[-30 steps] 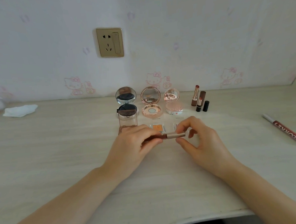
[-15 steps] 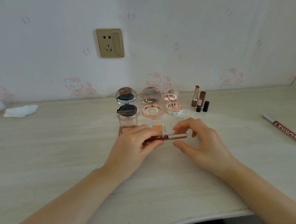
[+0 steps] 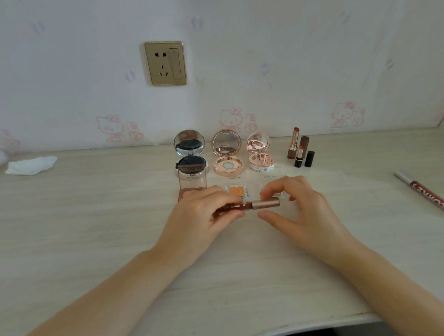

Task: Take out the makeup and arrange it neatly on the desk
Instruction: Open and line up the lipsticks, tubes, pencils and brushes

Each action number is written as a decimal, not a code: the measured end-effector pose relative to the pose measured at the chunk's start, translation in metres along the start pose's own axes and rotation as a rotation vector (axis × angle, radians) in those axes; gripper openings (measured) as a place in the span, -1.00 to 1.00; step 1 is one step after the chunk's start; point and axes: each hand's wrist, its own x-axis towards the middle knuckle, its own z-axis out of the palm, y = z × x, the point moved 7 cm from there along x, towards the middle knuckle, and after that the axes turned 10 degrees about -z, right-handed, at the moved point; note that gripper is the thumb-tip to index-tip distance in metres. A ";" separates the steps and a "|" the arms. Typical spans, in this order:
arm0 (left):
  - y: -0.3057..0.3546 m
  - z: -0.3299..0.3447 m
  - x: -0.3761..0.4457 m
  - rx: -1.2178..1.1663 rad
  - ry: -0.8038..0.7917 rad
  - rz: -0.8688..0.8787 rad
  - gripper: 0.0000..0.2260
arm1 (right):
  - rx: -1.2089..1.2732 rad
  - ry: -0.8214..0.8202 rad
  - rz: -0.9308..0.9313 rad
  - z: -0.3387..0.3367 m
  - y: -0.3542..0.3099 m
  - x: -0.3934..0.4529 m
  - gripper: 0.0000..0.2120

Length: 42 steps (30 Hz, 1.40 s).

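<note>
Since a second ago the right hand [image 3: 300,209] has let go of the tube's [image 3: 254,207] cap, its fingers now loosely parted around it. The left hand [image 3: 205,215] still grips the tube, lying crosswise above the desk [image 3: 89,228], cap rightward, before the open compacts [image 3: 226,154].

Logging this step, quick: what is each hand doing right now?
Left hand: grips the brown end of the makeup tube.
Right hand: curled around the tube's rose-gold cap; contact cannot be told.
</note>
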 end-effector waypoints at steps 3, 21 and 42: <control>0.001 -0.001 0.000 -0.012 0.011 0.005 -0.75 | 0.032 -0.016 0.054 0.000 0.002 -0.001 -0.73; 0.002 -0.005 0.001 -0.026 0.047 0.026 -0.77 | -0.013 0.018 0.059 -0.002 0.003 0.000 -0.89; 0.039 -0.004 -0.002 0.045 0.092 0.172 -0.80 | 0.490 0.432 0.353 -0.036 0.036 0.000 -0.74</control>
